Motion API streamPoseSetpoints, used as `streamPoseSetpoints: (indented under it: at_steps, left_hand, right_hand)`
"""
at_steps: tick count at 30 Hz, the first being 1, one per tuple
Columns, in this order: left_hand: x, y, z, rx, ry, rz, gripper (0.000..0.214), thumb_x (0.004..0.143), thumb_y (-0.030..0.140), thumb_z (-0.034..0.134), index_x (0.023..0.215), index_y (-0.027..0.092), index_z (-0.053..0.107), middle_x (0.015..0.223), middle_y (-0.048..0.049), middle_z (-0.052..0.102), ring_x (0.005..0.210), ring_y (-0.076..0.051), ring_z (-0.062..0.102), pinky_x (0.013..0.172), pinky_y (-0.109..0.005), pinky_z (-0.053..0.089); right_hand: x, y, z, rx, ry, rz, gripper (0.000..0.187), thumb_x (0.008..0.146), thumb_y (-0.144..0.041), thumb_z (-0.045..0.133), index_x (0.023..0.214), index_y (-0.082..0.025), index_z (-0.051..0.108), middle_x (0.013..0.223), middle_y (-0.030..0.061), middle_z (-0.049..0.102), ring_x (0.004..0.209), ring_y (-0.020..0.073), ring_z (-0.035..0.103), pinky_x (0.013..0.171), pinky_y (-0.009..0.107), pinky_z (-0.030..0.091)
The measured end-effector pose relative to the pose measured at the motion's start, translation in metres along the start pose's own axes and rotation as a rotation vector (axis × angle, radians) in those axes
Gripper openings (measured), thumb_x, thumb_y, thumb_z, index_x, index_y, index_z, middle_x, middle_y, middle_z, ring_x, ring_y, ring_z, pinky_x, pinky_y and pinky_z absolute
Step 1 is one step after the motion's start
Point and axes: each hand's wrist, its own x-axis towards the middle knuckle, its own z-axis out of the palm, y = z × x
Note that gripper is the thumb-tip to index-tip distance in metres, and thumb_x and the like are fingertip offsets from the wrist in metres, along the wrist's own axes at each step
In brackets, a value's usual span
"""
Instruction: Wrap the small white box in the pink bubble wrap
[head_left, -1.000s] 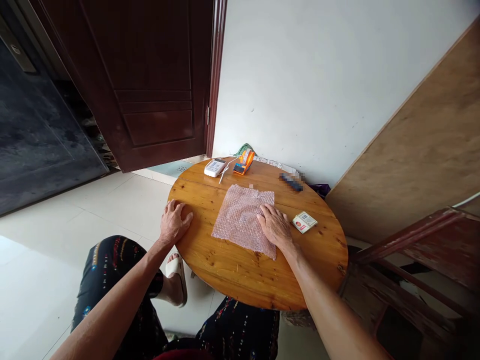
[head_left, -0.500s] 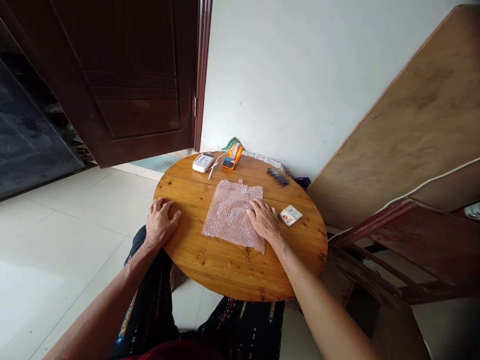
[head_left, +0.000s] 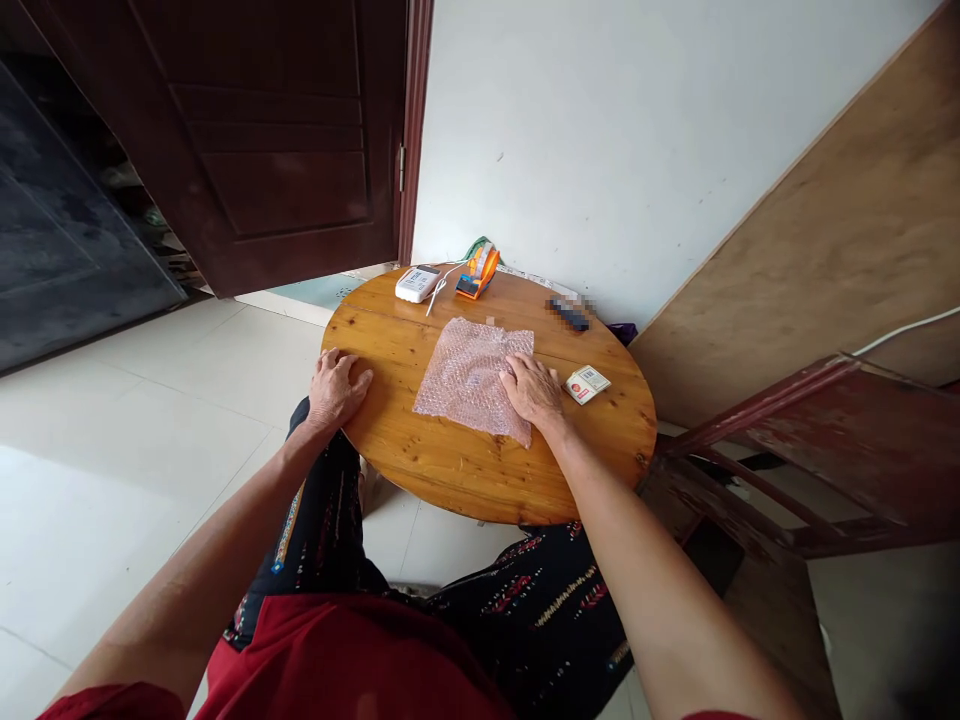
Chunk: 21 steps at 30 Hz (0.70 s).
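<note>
The bubble wrap (head_left: 469,375) lies spread near the middle of the round wooden worktop (head_left: 431,470), and the likeliest trouble is that it slides or rucks up: only the right hand (head_left: 534,388) rests on it, along its right-hand side, so a sideways push could drag the whole light sheet askew or lift its free left side. That hand lies palm down with fingers slightly parted and seems to grip nothing, though what is under the palm cannot be seen. The left hand (head_left: 337,388) is loosely spread on the worktop's left rim, thumb apart, with nothing in it; leaning hard there might tip or shift the worktop. A rightward sweep of the right hand could also knock the small card-like packet (head_left: 587,384) just beside it, and the loose white cord (head_left: 437,293) by the white device (head_left: 417,284) and the orange tape dispenser (head_left: 478,275) could snag if the wrap were pulled that way. Against the frame half a second earlier, the view tilts further down, so the worktop sits higher and much more of the red top (head_left: 360,655) shows; both hands, the wrap and the packet keep their places relative to one another.
</note>
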Motion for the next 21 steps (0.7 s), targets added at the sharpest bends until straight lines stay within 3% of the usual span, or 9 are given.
streamPoseSetpoints:
  at_steps: [14, 21]
  left_hand:
    - [0.0007, -0.0014, -0.0040, 0.014, -0.011, 0.049, 0.044, 0.089, 0.041, 0.052, 0.120, 0.015, 0.068, 0.137, -0.0157, 0.056, 0.134, -0.034, 0.045, 0.119, -0.048, 0.036]
    - [-0.0019, -0.0038, 0.0039, 0.022, 0.027, 0.052, 0.044, 0.089, 0.042, 0.050, 0.119, 0.015, 0.068, 0.138, -0.0162, 0.055, 0.135, -0.035, 0.044, 0.118, -0.049, 0.036]
  right_hand:
    - [-0.0021, -0.0022, -0.0017, 0.025, 0.004, 0.007, 0.042, 0.101, -0.032, 0.038, 0.136, -0.019, 0.057, 0.149, 0.0109, 0.053, 0.131, 0.0292, 0.049, 0.102, 0.044, 0.037]
    - [-0.0035, 0.0002, -0.0034, 0.027, 0.005, 0.003, 0.040, 0.101, -0.031, 0.038, 0.134, -0.020, 0.058, 0.148, 0.0098, 0.055, 0.130, 0.0284, 0.051, 0.102, 0.044, 0.037]
